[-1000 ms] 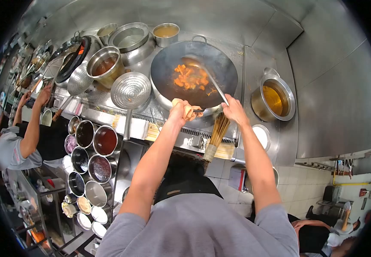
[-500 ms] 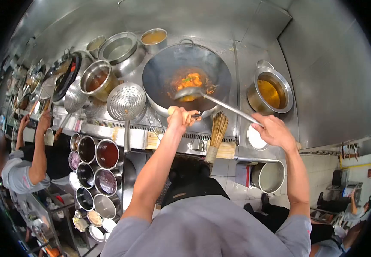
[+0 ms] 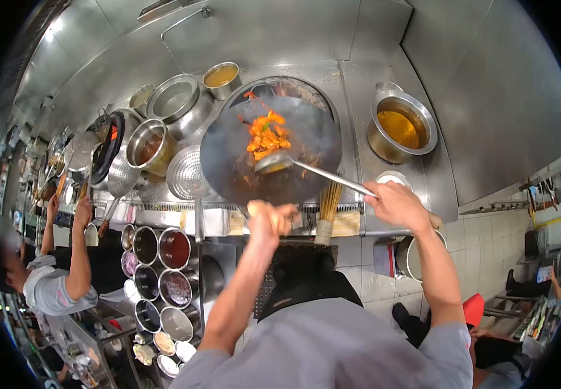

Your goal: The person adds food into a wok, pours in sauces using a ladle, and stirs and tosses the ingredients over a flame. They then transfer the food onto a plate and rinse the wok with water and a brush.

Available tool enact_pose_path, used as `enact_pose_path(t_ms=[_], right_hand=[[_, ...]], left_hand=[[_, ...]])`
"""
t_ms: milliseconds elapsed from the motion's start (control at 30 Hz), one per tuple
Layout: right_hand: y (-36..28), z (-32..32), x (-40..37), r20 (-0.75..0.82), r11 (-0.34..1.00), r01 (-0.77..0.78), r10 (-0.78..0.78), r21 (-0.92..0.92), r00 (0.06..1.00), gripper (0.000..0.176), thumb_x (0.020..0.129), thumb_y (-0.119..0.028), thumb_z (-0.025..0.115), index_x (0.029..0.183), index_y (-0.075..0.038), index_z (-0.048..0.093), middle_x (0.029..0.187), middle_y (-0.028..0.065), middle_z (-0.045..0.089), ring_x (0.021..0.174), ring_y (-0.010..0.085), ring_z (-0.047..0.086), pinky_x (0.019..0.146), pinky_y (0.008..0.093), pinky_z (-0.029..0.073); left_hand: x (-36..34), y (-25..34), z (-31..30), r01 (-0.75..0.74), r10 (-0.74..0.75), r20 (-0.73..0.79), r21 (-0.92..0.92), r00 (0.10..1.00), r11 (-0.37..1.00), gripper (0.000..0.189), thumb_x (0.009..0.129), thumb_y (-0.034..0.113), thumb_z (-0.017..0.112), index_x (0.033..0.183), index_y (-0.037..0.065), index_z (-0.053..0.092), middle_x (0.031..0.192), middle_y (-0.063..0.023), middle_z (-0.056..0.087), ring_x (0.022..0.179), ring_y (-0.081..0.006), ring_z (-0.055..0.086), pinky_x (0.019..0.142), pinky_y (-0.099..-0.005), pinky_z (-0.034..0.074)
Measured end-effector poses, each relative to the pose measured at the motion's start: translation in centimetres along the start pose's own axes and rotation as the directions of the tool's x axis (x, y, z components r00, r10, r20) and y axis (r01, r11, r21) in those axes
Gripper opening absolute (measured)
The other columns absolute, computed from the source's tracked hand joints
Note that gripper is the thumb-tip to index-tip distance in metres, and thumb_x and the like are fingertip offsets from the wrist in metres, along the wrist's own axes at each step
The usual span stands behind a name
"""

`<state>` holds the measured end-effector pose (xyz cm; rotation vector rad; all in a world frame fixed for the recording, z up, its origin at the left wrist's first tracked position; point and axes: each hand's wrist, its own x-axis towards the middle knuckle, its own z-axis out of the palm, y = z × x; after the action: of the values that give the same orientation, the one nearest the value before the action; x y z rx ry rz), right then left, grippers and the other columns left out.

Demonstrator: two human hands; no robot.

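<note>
My left hand, blurred by motion, is closed at the near rim of the wok; its grip hides the handle. The wok is raised and shifted toward me, with the burner ring showing behind it. Glossy orange food pieces are bunched above the dark wok surface, a few flung toward the far rim. My right hand is wrapped around the long handle of a ladle. The ladle's bowl is inside the wok, just nearer to me than the food.
A pot of amber liquid stands on the right. Perforated skimmers and several pots are at the left. A bamboo brush lies at the front edge. Sauce containers stand lower left, near a co-worker.
The wok has come off its burner ring toward me, and the food has been thrown up from its bottom. My left hand has moved toward me; the ladle has shifted with the wok.
</note>
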<state>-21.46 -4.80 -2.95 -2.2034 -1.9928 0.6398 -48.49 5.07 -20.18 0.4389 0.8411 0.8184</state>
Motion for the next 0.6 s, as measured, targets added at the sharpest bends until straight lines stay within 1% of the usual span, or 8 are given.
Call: enact_pose_path(t_ms=[33, 133, 200, 233, 300, 400, 433, 600], right_hand=[[-0.2, -0.1, 0.5, -0.006, 1.0, 0.005, -0.005, -0.008, 1.0, 0.023, 0.092, -0.022, 0.053, 0.102, -0.003, 0.061, 0.083, 0.025, 0.065, 0.085, 0.0431, 0.063, 0.076, 0.0538, 0.048], [0.0, 1.3, 3.2, -0.079, 0.994, 0.039, -0.047, -0.105, 0.996, 0.021, 0.09, -0.019, 0.054, 0.102, -0.003, 0.06, 0.082, 0.0252, 0.065, 0.083, 0.0451, 0.062, 0.073, 0.0537, 0.049], [0.1, 3.8, 3.3, -0.093, 0.996, 0.016, -0.024, -0.086, 0.995, 0.021, 0.09, -0.018, 0.054, 0.103, -0.003, 0.059, 0.081, 0.0252, 0.064, 0.08, 0.0458, 0.062, 0.071, 0.0537, 0.049], [0.3, 3.7, 3.8, -0.136, 0.996, 0.004, -0.015, -0.085, 0.991, 0.021, 0.09, -0.017, 0.054, 0.104, -0.003, 0.059, 0.08, 0.0253, 0.064, 0.078, 0.0464, 0.062, 0.069, 0.0537, 0.049], [1.1, 4.8, 0.7, -0.269, 0.998, 0.027, -0.043, -0.062, 0.962, 0.02, 0.089, -0.018, 0.055, 0.103, -0.003, 0.056, 0.076, 0.0246, 0.064, 0.074, 0.0456, 0.062, 0.067, 0.0535, 0.048], [1.6, 9.0, -2.9, -0.291, 0.985, -0.039, 0.088, 0.17, 0.953, 0.02, 0.091, -0.021, 0.055, 0.097, -0.002, 0.053, 0.071, 0.0237, 0.063, 0.071, 0.0456, 0.061, 0.063, 0.0539, 0.046], [1.5, 10.6, -2.5, -0.306, 0.967, -0.1, 0.17, 0.234, 0.937, 0.023, 0.092, -0.024, 0.054, 0.097, -0.002, 0.051, 0.07, 0.0242, 0.062, 0.07, 0.0464, 0.061, 0.062, 0.0546, 0.045], [2.6, 20.4, 3.2, -0.294, 0.893, -0.241, 0.363, 0.38, 0.884, 0.03, 0.095, -0.029, 0.053, 0.1, 0.0, 0.047, 0.068, 0.0289, 0.06, 0.068, 0.0501, 0.059, 0.061, 0.0566, 0.045]], left_hand=[[2.3, 1.5, -0.7, -0.021, 0.018, 0.121, 0.025, 0.993, 0.999, 0.054, 0.096, 0.037, 0.03, 0.055, 0.005, 0.047, 0.083, -0.0278, 0.064, 0.068, -0.0389, 0.065, 0.037, -0.0287, 0.033], [4.6, 4.0, 2.1, 0.085, -0.103, -0.184, -0.103, 0.978, 0.991, 0.05, 0.099, 0.028, 0.034, 0.058, 0.001, 0.045, 0.087, -0.0328, 0.065, 0.04, -0.0253, 0.049, 0.037, -0.0317, 0.034], [5.3, 1.0, -0.6, -0.09, 0.092, 0.015, -0.108, 0.996, 0.99, 0.051, 0.098, 0.028, 0.035, 0.062, -0.004, 0.051, 0.084, -0.0313, 0.065, 0.042, -0.0242, 0.051, 0.037, -0.0302, 0.034], [1.4, -0.1, -0.5, -0.007, 0.007, 0.053, 0.003, 0.999, 1.0, 0.051, 0.098, 0.029, 0.036, 0.072, -0.009, 0.057, 0.08, -0.0301, 0.066, 0.043, -0.023, 0.052, 0.037, -0.0299, 0.035], [-3.2, -4.1, -0.4, -0.124, 0.139, -0.235, 0.074, 0.962, 0.989, 0.069, 0.097, 0.054, 0.027, 0.074, -0.001, 0.061, 0.074, -0.0255, 0.066, 0.049, -0.0303, 0.061, 0.031, -0.0321, 0.034], [-1.3, -1.0, -1.7, -0.038, 0.038, 0.03, -0.003, 0.999, 0.999, 0.049, 0.096, 0.029, 0.033, 0.059, 0.002, 0.049, 0.082, -0.0317, 0.065, 0.051, -0.033, 0.061, 0.033, -0.0321, 0.032], [1.0, 0.6, -1.4, -0.008, 0.004, -0.032, -0.127, 0.999, 0.992, 0.05, 0.096, 0.029, 0.034, 0.055, 0.003, 0.046, 0.087, -0.0329, 0.064, 0.054, -0.036, 0.062, 0.035, -0.0323, 0.032], [5.7, 3.0, 0.0, -0.023, 0.023, -0.011, -0.033, 1.0, 0.999, 0.024, 0.093, 0.011, 0.038, 0.077, -0.004, 0.047, 0.093, -0.0346, 0.063, 0.06, -0.0363, 0.063, 0.038, -0.0321, 0.035]])
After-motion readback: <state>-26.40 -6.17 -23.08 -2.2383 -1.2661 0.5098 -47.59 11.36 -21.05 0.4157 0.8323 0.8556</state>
